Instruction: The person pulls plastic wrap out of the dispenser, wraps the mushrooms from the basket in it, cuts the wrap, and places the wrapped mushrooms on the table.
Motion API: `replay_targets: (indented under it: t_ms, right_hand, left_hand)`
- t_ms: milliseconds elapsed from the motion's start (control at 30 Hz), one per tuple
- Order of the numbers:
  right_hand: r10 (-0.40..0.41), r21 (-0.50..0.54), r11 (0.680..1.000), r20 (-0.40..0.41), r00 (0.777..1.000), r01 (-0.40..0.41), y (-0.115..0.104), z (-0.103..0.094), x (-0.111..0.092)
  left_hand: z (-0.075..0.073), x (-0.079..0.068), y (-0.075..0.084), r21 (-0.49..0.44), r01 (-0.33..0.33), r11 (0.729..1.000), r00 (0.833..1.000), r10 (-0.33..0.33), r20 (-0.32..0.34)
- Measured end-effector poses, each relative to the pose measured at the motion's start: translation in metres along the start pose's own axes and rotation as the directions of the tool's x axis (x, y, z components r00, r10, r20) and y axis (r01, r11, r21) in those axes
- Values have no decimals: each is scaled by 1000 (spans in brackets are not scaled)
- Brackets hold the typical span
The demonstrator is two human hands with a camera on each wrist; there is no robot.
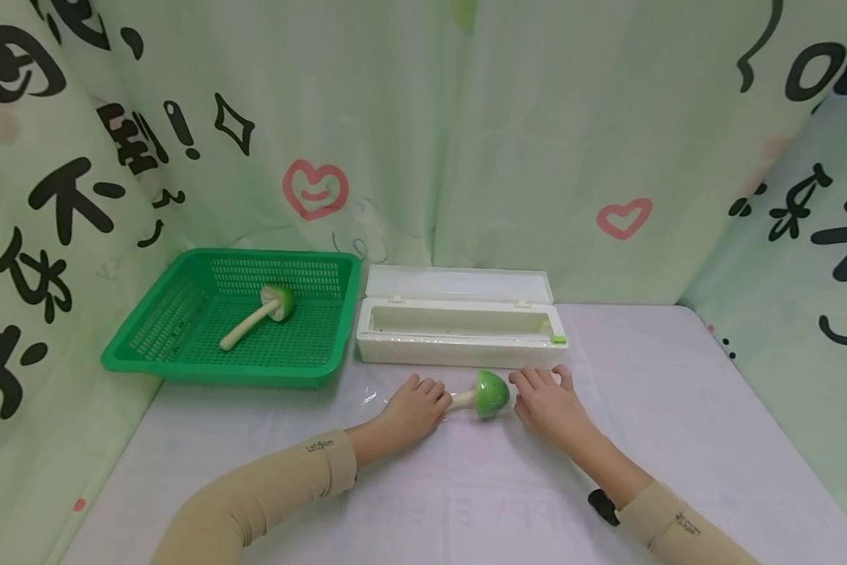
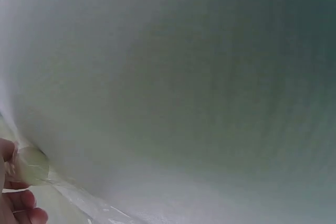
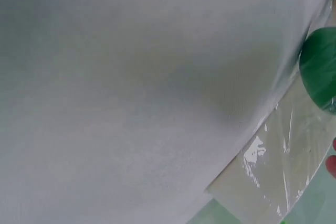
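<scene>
A mushroom with a bright green cap (image 1: 492,394) and a pale stem lies on clear plastic film, just in front of a long white film dispenser box (image 1: 458,351). My left hand (image 1: 410,412) grips the stem from the left; in the left wrist view film wraps over the rounded stem end (image 2: 34,166). To the right of the cap is my right hand (image 1: 552,404), its fingers bent close to the cap. Fingertips (image 3: 331,166) show by the edge of the clear film (image 3: 273,166) in the right wrist view; whether they pinch it is unclear.
A green plastic basket (image 1: 232,370) at the left holds another green-capped mushroom (image 1: 257,315). The dispenser's lid (image 1: 458,282) stands raised at the back. Patterned curtains (image 1: 522,141) enclose the white-covered table (image 1: 684,408). A small black object (image 1: 603,507) lies beside the right forearm.
</scene>
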State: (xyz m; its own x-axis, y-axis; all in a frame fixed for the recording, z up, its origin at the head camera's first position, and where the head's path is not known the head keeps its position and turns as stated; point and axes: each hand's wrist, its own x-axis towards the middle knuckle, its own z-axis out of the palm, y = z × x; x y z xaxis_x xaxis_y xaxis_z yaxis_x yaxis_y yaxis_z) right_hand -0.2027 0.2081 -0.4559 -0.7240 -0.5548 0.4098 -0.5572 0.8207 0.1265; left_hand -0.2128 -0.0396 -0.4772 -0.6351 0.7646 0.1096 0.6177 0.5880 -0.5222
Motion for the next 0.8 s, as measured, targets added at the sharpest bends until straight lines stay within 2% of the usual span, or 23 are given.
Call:
replay_targets:
  t_ms: [100, 200, 333, 467, 600, 800]
  right_hand:
    - [-70, -18, 997, -9, 997, 70, -6, 0, -1]
    - [-98, -64, 993, 26, 995, 99, -10, 4, -1]
    - [-96, -120, 988, 47, 994, 101, -13, 10, 2]
    - [-85, -144, 985, 50, 995, 91, -13, 16, 7]
    - [-82, -149, 985, 19, 996, 84, -12, 23, 11]
    - [-85, -162, 984, -33, 996, 79, -11, 29, 12]
  left_hand:
    - [2, 1, 0, -19, 21, 1000, 1000, -21, -5]
    - [2, 1, 0, -27, 35, 999, 999, -36, -28]
    - [4, 3, 0, -31, 50, 998, 998, -51, -44]
    - [6, 4, -1, -48, 67, 997, 998, -68, -18]
    - [4, 3, -2, -54, 100, 993, 995, -100, 15]
    - [-5, -2, 2, -35, 109, 993, 994, -109, 2]
